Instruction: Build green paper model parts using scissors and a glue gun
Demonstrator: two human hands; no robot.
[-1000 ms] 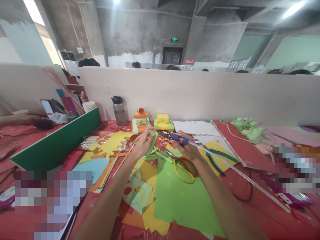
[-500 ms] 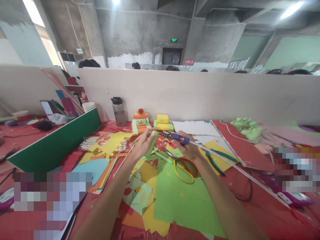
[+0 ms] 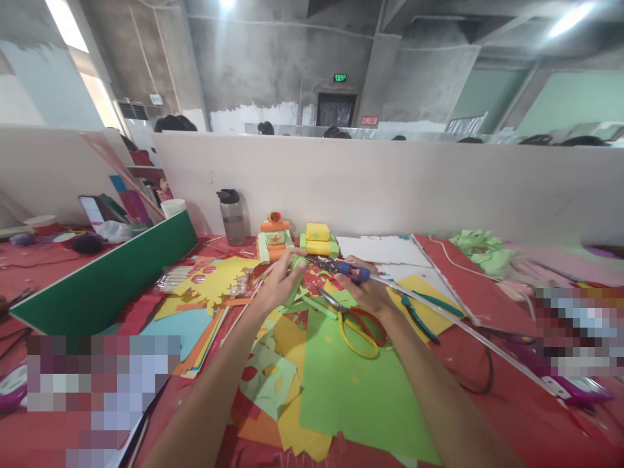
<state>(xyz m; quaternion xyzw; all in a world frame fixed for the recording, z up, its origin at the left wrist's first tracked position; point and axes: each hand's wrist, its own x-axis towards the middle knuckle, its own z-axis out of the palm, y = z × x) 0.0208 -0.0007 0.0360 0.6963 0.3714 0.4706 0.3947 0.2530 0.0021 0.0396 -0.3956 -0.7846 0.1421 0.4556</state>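
Observation:
My left hand (image 3: 281,283) is closed on a green paper piece (image 3: 294,296), partly covered by the fingers. My right hand (image 3: 365,286) grips a blue hot glue gun (image 3: 351,270), its nozzle pointing left at the paper. A long clear glue stick (image 3: 439,311) sticks out from the gun's rear toward the lower right. Below the hands lie yellow-and-red-handled scissors (image 3: 358,331) on a large green sheet (image 3: 361,390). Beyond the hands stand an orange and pale-green paper model (image 3: 275,242) and a yellow and green paper model (image 3: 318,239).
Green-handled pliers (image 3: 419,317) rest on yellow paper at the right. Paper scraps (image 3: 268,377) and stacked coloured sheets (image 3: 175,328) cover the left. A water bottle (image 3: 231,218) stands against the partition (image 3: 390,188). A green board (image 3: 112,273) stands upright at left.
My left hand has tilted the green paper piece a little, and its upper end now shows less. The glue stick's far end has shifted slightly up and left.

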